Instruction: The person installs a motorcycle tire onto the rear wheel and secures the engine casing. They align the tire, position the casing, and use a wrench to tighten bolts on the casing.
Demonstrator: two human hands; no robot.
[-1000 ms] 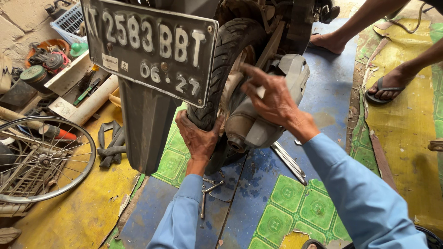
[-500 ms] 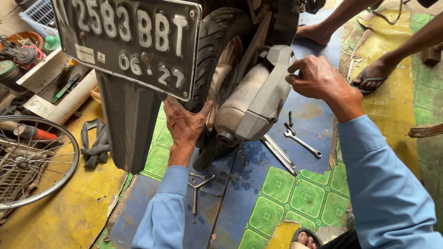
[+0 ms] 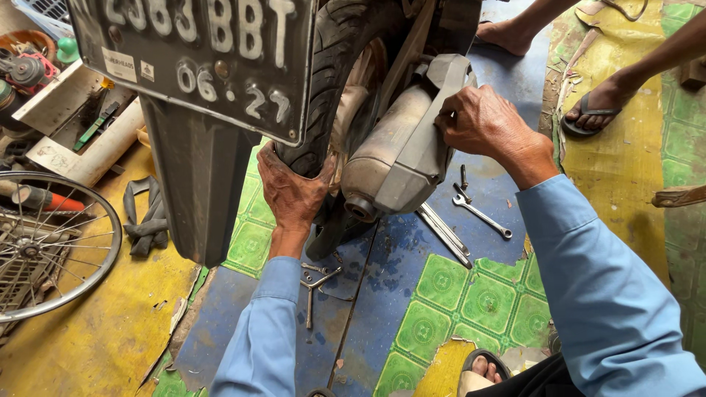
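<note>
Gripping the rear tyre [image 3: 334,81] from below, the left hand [image 3: 293,192] has its fingers spread and pressed against the tread at about six o'clock on the wheel, palm up under the rubber. The tyre stands upright at the top centre of the view, half hidden behind the mudguard [image 3: 193,184] and its number plate [image 3: 198,55]. At three o'clock from the tyre sits the grey muffler [image 3: 397,151], and the right hand [image 3: 482,121] is clamped over its upper edge, fingers curled around the cover.

The likely trouble is a pinch: if the wheel drops or rolls, the left fingers sit between tread and mudguard with little room to pull clear. The muffler could also shift under the right hand's pull and swing onto the left wrist below it. Whether the muffler is hot cannot be told.

On the blue floor at five o'clock from the muffler lie a spanner [image 3: 482,215] and a long flat bar [image 3: 443,234], well within reach of a sliding knee or foot. A Y-shaped wrench [image 3: 315,283] lies just beside the left sleeve. A bicycle wheel [image 3: 48,246] rests at nine o'clock, and another person's sandalled foot [image 3: 599,106] stands at two o'clock.
</note>
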